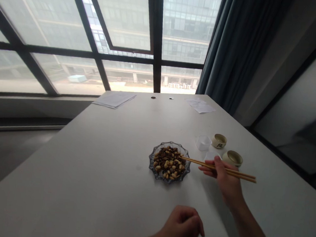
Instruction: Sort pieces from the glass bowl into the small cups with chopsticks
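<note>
Tabletop (94,164) stretches wide left of our scalloped glass bowl (154,173), whose mixed nuts and seeds (169,162) lie beyond our left hand (184,225), curled so that we cannot tell how closed it is. Rightward, our right hand (227,178) clamps the chopsticks (195,161), their long axis running left to the nuts' right edge, with two small cups (218,141) crowding its far side.

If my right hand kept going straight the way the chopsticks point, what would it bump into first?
Probably the glass dish of nuts. The chopsticks in your right hand point at it, their tips over the nuts. Whether they touch is unclear.
</note>
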The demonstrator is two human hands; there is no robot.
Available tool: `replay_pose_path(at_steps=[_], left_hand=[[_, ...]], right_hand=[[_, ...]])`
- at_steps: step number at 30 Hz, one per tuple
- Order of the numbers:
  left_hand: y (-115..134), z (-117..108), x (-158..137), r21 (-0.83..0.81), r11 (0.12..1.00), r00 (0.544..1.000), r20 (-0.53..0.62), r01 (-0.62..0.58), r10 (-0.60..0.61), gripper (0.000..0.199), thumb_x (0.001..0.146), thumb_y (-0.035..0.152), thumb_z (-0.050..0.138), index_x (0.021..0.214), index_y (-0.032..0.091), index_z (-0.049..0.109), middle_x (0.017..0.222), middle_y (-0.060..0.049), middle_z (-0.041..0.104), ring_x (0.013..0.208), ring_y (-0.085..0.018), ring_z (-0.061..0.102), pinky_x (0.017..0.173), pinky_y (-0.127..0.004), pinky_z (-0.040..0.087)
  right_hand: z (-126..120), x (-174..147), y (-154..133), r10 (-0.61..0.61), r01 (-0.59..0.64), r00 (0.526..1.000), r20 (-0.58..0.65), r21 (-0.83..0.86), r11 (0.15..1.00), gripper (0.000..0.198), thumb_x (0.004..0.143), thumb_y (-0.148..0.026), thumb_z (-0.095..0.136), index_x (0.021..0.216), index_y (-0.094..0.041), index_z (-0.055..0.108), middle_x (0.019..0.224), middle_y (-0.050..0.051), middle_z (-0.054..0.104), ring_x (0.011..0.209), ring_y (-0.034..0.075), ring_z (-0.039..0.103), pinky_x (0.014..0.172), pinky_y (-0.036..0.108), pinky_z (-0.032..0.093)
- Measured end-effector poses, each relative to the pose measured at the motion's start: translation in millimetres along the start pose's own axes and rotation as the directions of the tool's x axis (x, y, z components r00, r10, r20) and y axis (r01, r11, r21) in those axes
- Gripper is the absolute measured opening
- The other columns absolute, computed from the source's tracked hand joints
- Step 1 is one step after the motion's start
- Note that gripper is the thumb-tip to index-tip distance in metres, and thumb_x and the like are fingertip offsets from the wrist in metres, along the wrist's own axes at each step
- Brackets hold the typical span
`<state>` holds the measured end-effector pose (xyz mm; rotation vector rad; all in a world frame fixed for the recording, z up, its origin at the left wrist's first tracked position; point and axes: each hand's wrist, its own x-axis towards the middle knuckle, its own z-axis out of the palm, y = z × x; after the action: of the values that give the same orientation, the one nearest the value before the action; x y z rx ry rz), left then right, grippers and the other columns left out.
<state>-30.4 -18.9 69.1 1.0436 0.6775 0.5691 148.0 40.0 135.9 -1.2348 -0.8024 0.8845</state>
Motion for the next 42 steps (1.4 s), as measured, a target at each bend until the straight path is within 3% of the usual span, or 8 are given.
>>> replay_pose_path(at_steps=[5, 12, 18, 25, 32, 36, 40, 42], left_hand=[[-3, -1, 2, 0.006, 1.0, 1.0, -0.003, 0.0, 0.0, 0.05, 0.078, 0.062, 0.065, 0.063, 0.015, 0.062, 0.045, 0.005, 0.044, 0.041, -0.008, 0.034, 0.046, -0.024, 0.023], [-3, -3, 1, 0.002, 1.0, 1.0, 0.001, 0.014, -0.014, 0.054, 0.076, 0.067, 0.066, 0.063, 0.016, 0.061, 0.045, 0.004, 0.044, 0.04, -0.008, 0.035, 0.044, -0.024, 0.022], [-5, -4, 1, 0.002, 1.0, 1.0, -0.01, 0.014, -0.014, 0.053, 0.078, 0.067, 0.065, 0.063, 0.017, 0.06, 0.043, 0.005, 0.041, 0.04, -0.008, 0.032, 0.045, -0.024, 0.022], [-7, -5, 0, 0.0, 1.0, 1.0, -0.012, 0.014, -0.014, 0.054, 0.078, 0.068, 0.067, 0.064, 0.016, 0.061, 0.043, 0.005, 0.042, 0.04, -0.009, 0.033, 0.044, -0.023, 0.022], [-6, -5, 1, -0.004, 1.0, 1.0, -0.018, 0.006, -0.006, 0.053, 0.079, 0.067, 0.067, 0.065, 0.016, 0.061, 0.044, 0.005, 0.042, 0.041, -0.009, 0.032, 0.044, -0.023, 0.021], [-7, -4, 0, -0.003, 1.0, 1.0, -0.022, -0.006, 0.005, 0.049, 0.08, 0.062, 0.066, 0.065, 0.016, 0.062, 0.044, 0.005, 0.042, 0.042, -0.009, 0.033, 0.046, -0.023, 0.022], [-7, -4, 0, 0.002, 1.0, 1.0, -0.019, -0.007, 0.007, 0.047, 0.081, 0.06, 0.065, 0.064, 0.016, 0.062, 0.044, 0.005, 0.042, 0.042, -0.008, 0.033, 0.047, -0.023, 0.023], [-6, -4, 0, 0.001, 1.0, 1.0, -0.015, -0.002, 0.002, 0.047, 0.08, 0.06, 0.065, 0.064, 0.016, 0.062, 0.044, 0.005, 0.042, 0.041, -0.008, 0.032, 0.045, -0.023, 0.022]], right_hand=[[-32, 13, -25, -0.132, 0.144, 0.971, -0.2, 0.045, 0.989, 0.048, 0.082, -0.058, 0.082, 0.081, -0.01, 0.078, 0.073, 0.012, 0.08, 0.064, 0.023, 0.08, 0.057, 0.023, 0.066], [-94, 23, -56, -0.395, 0.335, 0.792, -0.465, -0.209, 0.919, 0.036, 0.092, -0.044, 0.074, 0.075, -0.013, 0.074, 0.064, 0.003, 0.075, 0.053, 0.015, 0.075, 0.059, 0.019, 0.066], [-113, 35, -37, -0.218, 0.096, 0.858, -0.465, -0.272, 0.957, 0.031, 0.083, -0.042, 0.082, 0.077, -0.012, 0.074, 0.062, 0.006, 0.075, 0.049, 0.018, 0.074, 0.051, 0.02, 0.064], [-113, 43, -24, -0.236, 0.087, 0.872, -0.428, -0.339, 0.937, 0.027, 0.085, -0.04, 0.076, 0.074, -0.016, 0.073, 0.061, 0.005, 0.075, 0.05, 0.019, 0.074, 0.051, 0.022, 0.064], [-106, 41, -20, -0.256, 0.111, 0.935, -0.246, -0.484, 0.868, 0.024, 0.083, -0.043, 0.08, 0.08, -0.019, 0.078, 0.072, 0.007, 0.08, 0.062, 0.024, 0.078, 0.056, 0.028, 0.065], [-101, 37, -26, -0.352, 0.157, 0.905, -0.24, -0.58, 0.8, 0.028, 0.09, -0.047, 0.074, 0.084, -0.019, 0.078, 0.075, 0.005, 0.08, 0.064, 0.021, 0.077, 0.059, 0.025, 0.063], [-90, 29, -36, -0.438, 0.259, 0.837, -0.328, -0.467, 0.845, 0.028, 0.091, -0.044, 0.073, 0.085, -0.018, 0.078, 0.074, 0.005, 0.08, 0.059, 0.018, 0.076, 0.062, 0.024, 0.065], [-79, 23, -41, -0.432, 0.308, 0.847, -0.31, -0.378, 0.873, 0.03, 0.091, -0.046, 0.074, 0.085, -0.017, 0.078, 0.075, 0.006, 0.08, 0.06, 0.018, 0.077, 0.062, 0.024, 0.066]])
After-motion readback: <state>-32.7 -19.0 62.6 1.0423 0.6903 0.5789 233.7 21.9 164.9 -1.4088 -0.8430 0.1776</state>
